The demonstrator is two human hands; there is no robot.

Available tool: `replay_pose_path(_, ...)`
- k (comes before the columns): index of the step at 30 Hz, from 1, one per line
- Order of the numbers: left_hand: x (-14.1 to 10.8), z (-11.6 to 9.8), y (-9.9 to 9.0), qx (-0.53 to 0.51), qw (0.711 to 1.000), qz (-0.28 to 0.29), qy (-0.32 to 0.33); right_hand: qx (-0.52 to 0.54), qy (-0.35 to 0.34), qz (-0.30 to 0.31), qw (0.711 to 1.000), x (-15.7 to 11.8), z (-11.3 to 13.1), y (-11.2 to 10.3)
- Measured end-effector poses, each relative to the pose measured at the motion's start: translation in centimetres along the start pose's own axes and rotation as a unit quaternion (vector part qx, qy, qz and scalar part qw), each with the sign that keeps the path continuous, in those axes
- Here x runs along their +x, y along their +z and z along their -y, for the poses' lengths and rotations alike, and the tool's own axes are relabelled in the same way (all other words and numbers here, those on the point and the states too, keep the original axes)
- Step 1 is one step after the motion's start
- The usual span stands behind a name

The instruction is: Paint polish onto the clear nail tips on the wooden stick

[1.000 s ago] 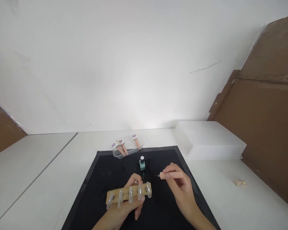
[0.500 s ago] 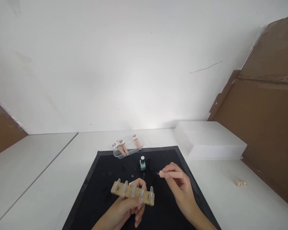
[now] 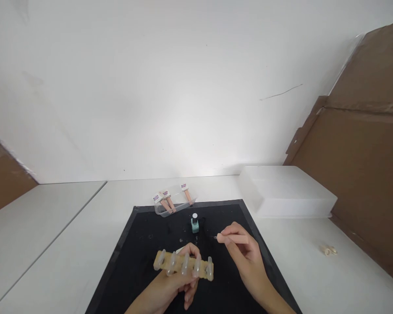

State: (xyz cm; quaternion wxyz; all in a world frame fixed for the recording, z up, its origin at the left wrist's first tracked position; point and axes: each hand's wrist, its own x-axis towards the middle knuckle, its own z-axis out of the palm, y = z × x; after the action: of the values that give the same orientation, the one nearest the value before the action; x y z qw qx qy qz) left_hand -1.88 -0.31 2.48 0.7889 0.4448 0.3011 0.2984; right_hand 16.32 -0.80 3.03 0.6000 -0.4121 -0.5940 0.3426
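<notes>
- Your left hand (image 3: pixel 175 282) is low in the view, over the black mat (image 3: pixel 150 226), with its fingers closed around a yellowish strip (image 3: pixel 166 261); the thumb is in front, and other fingers curl behind and beneath.
- The strip lies across that hand, its right end tilted slightly lower in view, and carries a row of five clear nail-shaped tips (image 3: pixel 185 264).
- A small pale piece (image 3: pixel 180 250) shows just behind the strip, by your left fingers; you cannot tell what it is.
- Your right hand (image 3: pixel 248 256) pinches a pink handle (image 3: pixel 237 239) between thumb and fingers, roughly level, its thin tip pointing left toward the middle of the mat, apart from the strip.
- Well off to your right, small beige rings (image 3: pixel 329 250) lie together on the white table (image 3: pixel 301 257).
- Beyond your hands, a teal bottle (image 3: pixel 194 225) with a dark neck and white top stands on the mat.
- At the mat's far edge sits a clear tray (image 3: pixel 183 206) holding three pink sticks (image 3: pixel 171 205) with white labels.
- Far right, a white plastic box (image 3: pixel 288 203) rests near a brown cardboard panel (image 3: pixel 363 183).
- A white wall (image 3: pixel 183 87) closes off the back.
</notes>
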Motion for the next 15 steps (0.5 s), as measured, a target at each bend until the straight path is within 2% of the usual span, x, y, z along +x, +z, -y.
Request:
replay_pose_path(5,-0.05,0.4,-0.35,0.062,0.998,-0.011,0.015,0.004,-0.001,-0.002,1.0,0.06,0.06,-0.01)
replay_pose_path(15,0.11,0.6,-0.5,0.086,0.996,-0.005,0.037,0.012,-0.017,-0.012,1.0,0.17,0.29,0.11)
